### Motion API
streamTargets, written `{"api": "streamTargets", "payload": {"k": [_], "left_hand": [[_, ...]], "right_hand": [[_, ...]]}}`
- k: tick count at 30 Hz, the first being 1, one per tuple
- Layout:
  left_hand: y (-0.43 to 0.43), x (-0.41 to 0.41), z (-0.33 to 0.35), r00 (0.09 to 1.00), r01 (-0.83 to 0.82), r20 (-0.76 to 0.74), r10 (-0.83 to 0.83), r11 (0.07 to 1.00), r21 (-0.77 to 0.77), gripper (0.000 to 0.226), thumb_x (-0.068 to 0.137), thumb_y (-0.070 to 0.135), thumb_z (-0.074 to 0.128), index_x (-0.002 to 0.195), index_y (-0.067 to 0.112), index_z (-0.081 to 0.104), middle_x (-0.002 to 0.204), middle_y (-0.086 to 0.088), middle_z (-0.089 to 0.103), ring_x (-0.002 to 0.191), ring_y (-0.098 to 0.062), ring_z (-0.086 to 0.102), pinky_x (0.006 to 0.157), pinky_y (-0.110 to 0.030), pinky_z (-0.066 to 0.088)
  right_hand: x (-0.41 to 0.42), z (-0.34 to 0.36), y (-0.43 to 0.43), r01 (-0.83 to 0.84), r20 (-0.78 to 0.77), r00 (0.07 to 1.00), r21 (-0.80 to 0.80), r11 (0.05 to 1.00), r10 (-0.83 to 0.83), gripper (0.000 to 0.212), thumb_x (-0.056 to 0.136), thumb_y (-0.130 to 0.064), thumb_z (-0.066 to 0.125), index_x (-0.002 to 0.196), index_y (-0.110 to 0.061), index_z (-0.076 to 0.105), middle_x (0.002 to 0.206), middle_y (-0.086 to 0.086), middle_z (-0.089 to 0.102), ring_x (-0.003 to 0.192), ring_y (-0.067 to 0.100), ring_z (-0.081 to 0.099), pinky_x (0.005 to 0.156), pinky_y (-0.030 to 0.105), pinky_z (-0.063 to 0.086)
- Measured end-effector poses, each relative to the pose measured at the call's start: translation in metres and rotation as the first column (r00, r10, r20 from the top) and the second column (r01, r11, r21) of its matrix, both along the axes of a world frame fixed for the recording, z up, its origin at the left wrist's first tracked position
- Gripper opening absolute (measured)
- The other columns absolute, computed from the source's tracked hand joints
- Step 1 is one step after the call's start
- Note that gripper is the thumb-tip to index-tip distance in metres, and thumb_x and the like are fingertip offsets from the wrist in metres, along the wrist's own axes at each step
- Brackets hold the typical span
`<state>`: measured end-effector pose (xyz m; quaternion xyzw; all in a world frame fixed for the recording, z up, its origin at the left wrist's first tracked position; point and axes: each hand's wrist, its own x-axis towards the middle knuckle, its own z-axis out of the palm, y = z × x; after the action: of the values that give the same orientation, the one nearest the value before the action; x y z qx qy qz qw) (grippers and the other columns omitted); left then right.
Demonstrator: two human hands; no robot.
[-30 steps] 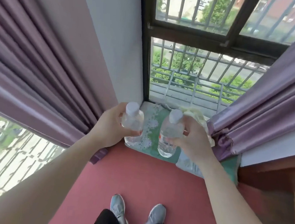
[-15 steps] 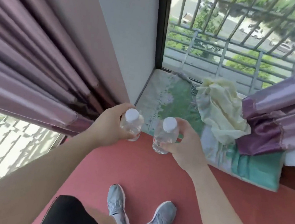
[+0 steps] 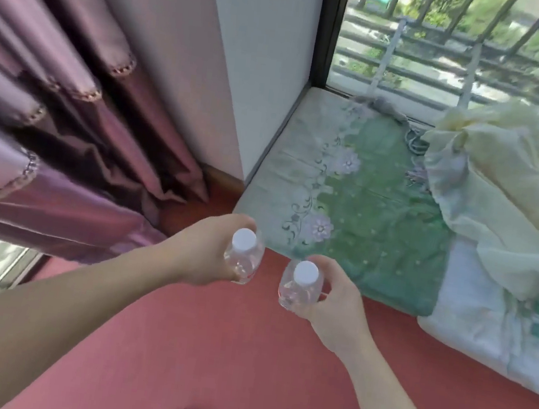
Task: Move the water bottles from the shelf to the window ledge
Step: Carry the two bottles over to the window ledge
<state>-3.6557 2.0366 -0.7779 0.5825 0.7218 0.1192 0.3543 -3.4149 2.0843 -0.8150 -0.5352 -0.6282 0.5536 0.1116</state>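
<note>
The green floral-covered window ledge [image 3: 364, 199] has drawn nearer and fills more of the view, with both bottles now close to its front edge.
Over the red floor [image 3: 226, 352], the left hand [image 3: 197, 256] wraps round a clear plastic white-capped water bottle [image 3: 242, 264]. The right hand [image 3: 334, 300] grips a second clear bottle [image 3: 298, 291]. Both bottles are upright, just short of the ledge.

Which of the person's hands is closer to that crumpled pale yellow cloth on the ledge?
Right. The right hand is left of the pale yellow cloth, across the green mat; the left hand is farther left, beside the purple curtain.
</note>
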Motion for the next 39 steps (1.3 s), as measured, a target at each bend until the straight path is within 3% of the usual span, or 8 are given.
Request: {"api": "streamTargets", "payload": {"k": [10,16,21,26,29,34,36,39], "left_hand": [[0.002,-0.016,-0.114,0.992,-0.050,0.116,0.042,0.997,0.067,0.031,0.075,0.048,0.066,0.096,0.028,0.056,0.095,0.012,0.063,0.087,-0.008,0.062,0.075,-0.032,0.051],[-0.003,-0.033,-0.123,0.983,-0.130,0.144,0.113,0.985,0.113,0.037,0.066,0.050,0.064,0.096,0.031,0.053,0.093,0.017,0.059,0.084,-0.006,0.058,0.069,-0.022,0.044],[-0.001,-0.033,-0.126,0.977,-0.154,0.164,0.133,0.981,0.121,0.042,0.064,0.041,0.068,0.101,0.027,0.056,0.098,0.011,0.061,0.093,-0.010,0.059,0.082,-0.030,0.048],[-0.004,-0.033,-0.119,0.978,-0.140,0.170,0.123,0.986,0.092,0.054,0.059,0.054,0.069,0.109,0.048,0.050,0.116,0.029,0.054,0.108,0.008,0.052,0.090,-0.007,0.039],[-0.008,-0.035,-0.117,0.977,-0.166,0.146,0.153,0.983,0.081,0.067,0.055,0.058,0.073,0.117,0.053,0.046,0.122,0.031,0.052,0.116,0.010,0.050,0.099,-0.014,0.039],[-0.009,-0.035,-0.102,0.984,-0.158,0.099,0.150,0.984,0.077,0.089,0.060,0.063,0.074,0.140,0.034,0.045,0.136,0.022,0.050,0.123,0.005,0.048,0.107,-0.024,0.040],[-0.006,-0.032,-0.089,0.986,-0.147,0.085,0.141,0.986,0.082,0.087,0.066,0.061,0.074,0.143,0.033,0.042,0.141,0.020,0.048,0.127,0.004,0.045,0.108,-0.023,0.037],[0.001,-0.027,-0.064,0.993,-0.113,0.044,0.109,0.988,0.109,0.078,0.079,0.054,0.073,0.146,0.032,0.040,0.149,0.019,0.042,0.133,0.003,0.039,0.108,-0.018,0.029]], "right_hand": [[-0.034,-0.096,-0.003,0.018,0.033,0.999,-0.036,0.999,-0.017,0.070,0.064,0.004,0.078,0.107,-0.047,0.058,0.105,-0.021,0.067,0.096,0.001,0.064,0.076,0.011,0.049],[-0.045,-0.100,-0.008,0.029,0.002,1.000,-0.036,0.999,-0.029,0.069,0.064,0.010,0.077,0.111,-0.038,0.060,0.103,-0.017,0.068,0.093,0.001,0.065,0.077,0.010,0.049],[-0.045,-0.101,-0.010,0.030,0.003,1.000,-0.033,0.999,-0.030,0.072,0.066,0.006,0.078,0.120,-0.038,0.056,0.112,-0.019,0.064,0.099,-0.002,0.063,0.087,0.014,0.049],[-0.044,-0.096,-0.013,0.002,0.000,1.000,-0.066,0.998,-0.002,0.083,0.067,0.000,0.081,0.130,-0.041,0.047,0.124,-0.019,0.058,0.109,-0.011,0.054,0.097,0.016,0.046],[-0.043,-0.093,-0.015,-0.013,-0.004,1.000,-0.062,0.998,0.012,0.086,0.064,-0.009,0.083,0.130,-0.046,0.043,0.126,-0.017,0.060,0.113,-0.006,0.055,0.101,0.025,0.048],[-0.042,-0.076,-0.017,-0.053,-0.014,0.999,-0.053,0.997,0.052,0.091,0.057,-0.028,0.085,0.126,-0.061,0.035,0.134,-0.020,0.052,0.124,-0.001,0.049,0.108,0.035,0.045],[-0.041,-0.063,-0.014,-0.073,-0.022,0.997,-0.035,0.997,0.072,0.090,0.059,-0.032,0.084,0.127,-0.063,0.034,0.134,-0.020,0.052,0.125,-0.001,0.049,0.106,0.031,0.045],[-0.037,-0.035,-0.007,-0.083,-0.043,0.996,0.019,0.996,0.084,0.087,0.070,-0.025,0.086,0.135,-0.051,0.035,0.137,-0.026,0.045,0.122,-0.017,0.044,0.095,0.007,0.041]]}}
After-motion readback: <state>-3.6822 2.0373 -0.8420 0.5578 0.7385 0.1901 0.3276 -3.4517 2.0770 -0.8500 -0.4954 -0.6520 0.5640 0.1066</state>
